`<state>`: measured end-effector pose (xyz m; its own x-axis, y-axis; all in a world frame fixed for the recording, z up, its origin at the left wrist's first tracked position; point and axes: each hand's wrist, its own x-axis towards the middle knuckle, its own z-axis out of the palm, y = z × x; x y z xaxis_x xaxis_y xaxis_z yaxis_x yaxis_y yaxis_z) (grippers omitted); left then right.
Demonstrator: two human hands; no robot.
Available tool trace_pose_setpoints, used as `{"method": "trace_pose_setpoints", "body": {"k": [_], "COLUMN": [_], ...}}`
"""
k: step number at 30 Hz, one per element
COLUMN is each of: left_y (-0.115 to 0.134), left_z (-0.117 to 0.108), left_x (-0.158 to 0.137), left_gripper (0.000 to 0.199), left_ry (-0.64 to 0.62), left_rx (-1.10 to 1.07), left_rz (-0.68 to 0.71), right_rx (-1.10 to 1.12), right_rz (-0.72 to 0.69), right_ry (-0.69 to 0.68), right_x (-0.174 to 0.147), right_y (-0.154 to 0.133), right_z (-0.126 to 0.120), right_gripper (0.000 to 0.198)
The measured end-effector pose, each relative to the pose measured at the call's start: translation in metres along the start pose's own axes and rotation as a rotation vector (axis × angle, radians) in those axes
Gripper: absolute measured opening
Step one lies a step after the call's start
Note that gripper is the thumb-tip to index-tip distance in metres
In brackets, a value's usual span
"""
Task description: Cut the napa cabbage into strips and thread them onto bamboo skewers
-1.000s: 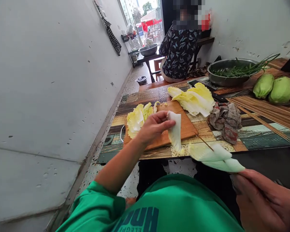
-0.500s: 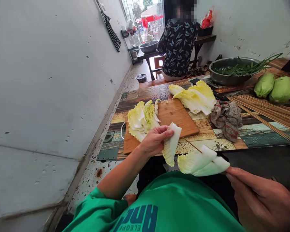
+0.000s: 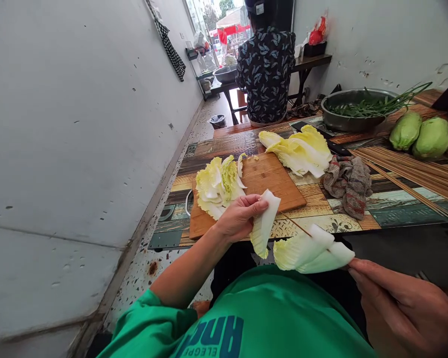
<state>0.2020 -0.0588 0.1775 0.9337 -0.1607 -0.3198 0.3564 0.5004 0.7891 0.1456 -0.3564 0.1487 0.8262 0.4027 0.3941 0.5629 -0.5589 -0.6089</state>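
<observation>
My left hand pinches a piece of napa cabbage leaf by its thick white end. A thin wooden skewer runs from beside that piece into the skewered cabbage pieces on the right. At their far end, my right hand closes around the skewer, whose lower part is hidden by the fingers. Past my left hand, cut cabbage leaves are heaped on the wooden cutting board. More whole cabbage leaves lie behind the board.
A crumpled cloth lies right of the board, near a black-handled knife. Bundled skewers, green chayotes and a metal bowl of green stalks stand on the right. Another person sits beyond the table, facing away.
The view has shifted very slightly. The person beyond the table has moved a little to the left. Both hands keep their grip, and the cabbage pieces hold nearly the same position.
</observation>
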Motion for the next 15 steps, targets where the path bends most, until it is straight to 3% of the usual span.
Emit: {"method": "trace_pose_setpoints", "body": {"k": [2,15], "left_y": [0.000,0.001], "left_z": [0.000,-0.002], "left_x": [0.000,-0.002], "left_gripper": [0.044,0.044], "left_ry": [-0.007,-0.022], "left_rx": [0.007,0.078], "left_rz": [0.003,0.030], "right_rx": [-0.019,-0.013], "right_rz": [-0.061,-0.079], "right_ry": [-0.003,0.030], "right_x": [0.003,0.009], "right_y": [-0.003,-0.010], "right_z": [-0.002,-0.004], "right_gripper": [0.030,0.030]}}
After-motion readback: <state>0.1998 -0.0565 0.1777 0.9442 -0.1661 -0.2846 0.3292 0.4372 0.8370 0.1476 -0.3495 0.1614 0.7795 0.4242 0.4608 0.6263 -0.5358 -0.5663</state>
